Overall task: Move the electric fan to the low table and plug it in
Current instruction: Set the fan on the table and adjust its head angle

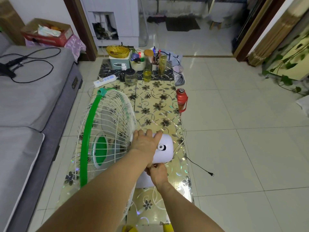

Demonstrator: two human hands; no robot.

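The electric fan (pixel 107 124) has a white wire cage, a green rim and a white motor housing (pixel 164 148). It is over the near half of the low table (pixel 157 104), which has a gold flowered top. My left hand (pixel 145 144) grips the motor housing from above, right behind the cage. My right hand (pixel 156 173) holds the fan just beneath the housing. The fan's black cord runs off the table's right edge, and its plug (pixel 211 173) lies on the floor tiles. A white power strip (pixel 105 80) sits at the table's far left.
Jars, a glass of yellow liquid (pixel 147 75), baskets and a pen holder crowd the far end of the table. A red thermos (pixel 182 100) stands by its right edge. A grey sofa (pixel 28 101) runs along the left. Open tiled floor lies to the right.
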